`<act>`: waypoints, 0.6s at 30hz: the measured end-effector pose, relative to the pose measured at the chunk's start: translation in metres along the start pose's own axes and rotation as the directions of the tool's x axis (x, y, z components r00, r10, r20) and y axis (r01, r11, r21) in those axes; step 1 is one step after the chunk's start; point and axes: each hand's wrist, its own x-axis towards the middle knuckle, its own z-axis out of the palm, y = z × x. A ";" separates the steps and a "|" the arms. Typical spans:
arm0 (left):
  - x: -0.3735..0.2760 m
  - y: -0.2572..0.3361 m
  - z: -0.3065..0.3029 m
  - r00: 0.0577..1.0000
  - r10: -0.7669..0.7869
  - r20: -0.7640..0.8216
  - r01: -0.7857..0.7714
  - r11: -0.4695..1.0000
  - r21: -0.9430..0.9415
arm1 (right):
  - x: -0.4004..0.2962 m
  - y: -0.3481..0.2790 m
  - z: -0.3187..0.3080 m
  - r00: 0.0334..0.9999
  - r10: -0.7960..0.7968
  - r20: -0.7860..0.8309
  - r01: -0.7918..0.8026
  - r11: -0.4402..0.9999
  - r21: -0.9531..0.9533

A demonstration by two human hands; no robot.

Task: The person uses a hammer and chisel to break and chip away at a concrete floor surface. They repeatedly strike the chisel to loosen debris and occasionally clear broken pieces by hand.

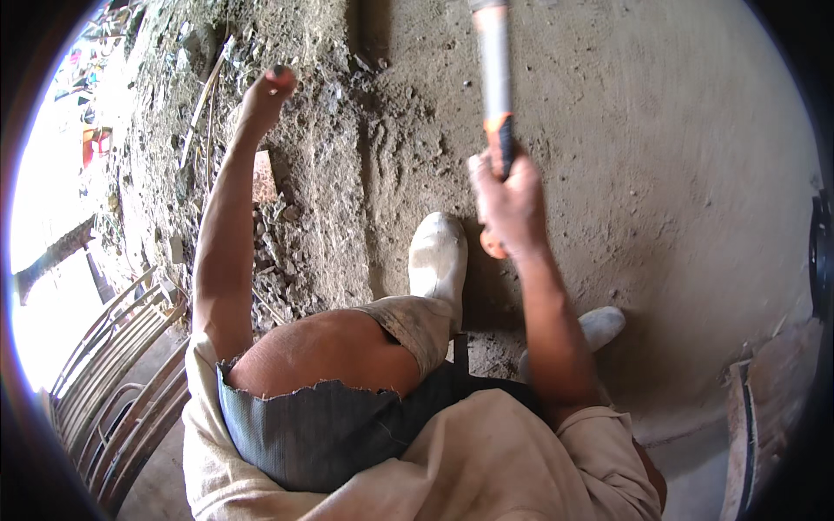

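Observation:
My right hand (pixel 515 205) grips the orange-and-black handle of what looks like a hammer (pixel 497 71). Its silver shaft points away from me and is blurred, and its far end is cut off by the top edge. At the upper left, my left hand (pixel 262 96) is closed around a small tool with a red-and-black end (pixel 281 77); the rest of that tool is hidden, so its kind is unclear. Beneath my left hand lies a rough, broken concrete strip (pixel 329 169) strewn with chips. The two hands are well apart.
My white boots (pixel 438 257) stand on a dusty concrete floor (pixel 625 130). Stone rubble (pixel 280 241) and thin sticks (pixel 202 107) lie along the left. Several long curved-looking bars (pixel 117 365) are stacked at lower left. A board (pixel 739 430) stands at lower right.

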 end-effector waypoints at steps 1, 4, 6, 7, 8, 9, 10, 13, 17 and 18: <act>-0.009 0.028 -0.004 1.000 -0.008 -0.011 0.007 0.990 -0.139 | 0.006 -0.020 -0.016 0.999 0.012 -0.050 -0.010 0.999 0.034; -0.011 0.032 -0.011 0.950 0.314 -0.006 -0.251 0.749 -0.613 | 0.010 -0.066 -0.042 0.998 -0.012 -0.069 0.015 0.999 0.035; -0.027 0.088 0.000 0.963 0.265 0.050 -0.221 0.879 -0.422 | 0.007 -0.078 -0.052 0.997 -0.028 -0.078 0.031 0.999 0.035; -0.036 0.110 0.002 0.960 0.260 0.105 -0.209 0.913 -0.351 | 0.005 -0.080 -0.051 0.996 -0.075 -0.048 0.077 0.996 0.036; -0.034 0.097 0.015 0.945 0.304 0.119 -0.257 0.916 -0.307 | 0.002 -0.086 -0.045 0.996 -0.077 -0.052 0.080 0.995 0.056; -0.027 0.084 0.028 0.926 0.349 0.140 -0.305 0.915 -0.263 | -0.001 -0.095 -0.038 0.995 -0.076 -0.062 0.081 0.994 0.077; -0.024 0.082 0.031 0.911 0.392 0.129 -0.353 0.902 -0.249 | -0.004 -0.100 -0.036 0.987 -0.149 -0.058 0.155 0.982 0.110; -0.015 0.086 0.033 0.894 0.419 0.157 -0.364 0.886 -0.287 | -0.013 -0.137 -0.029 0.942 -0.322 -0.090 0.332 0.934 0.133; -0.006 0.105 0.040 0.838 0.490 0.241 -0.474 0.871 -0.125 | -0.016 -0.175 -0.029 0.816 -0.578 -0.019 0.544 0.755 0.367; -0.006 0.117 0.039 0.855 0.439 0.276 -0.409 0.898 -0.163 | -0.013 -0.167 -0.019 0.767 -0.617 -0.176 0.629 0.670 0.395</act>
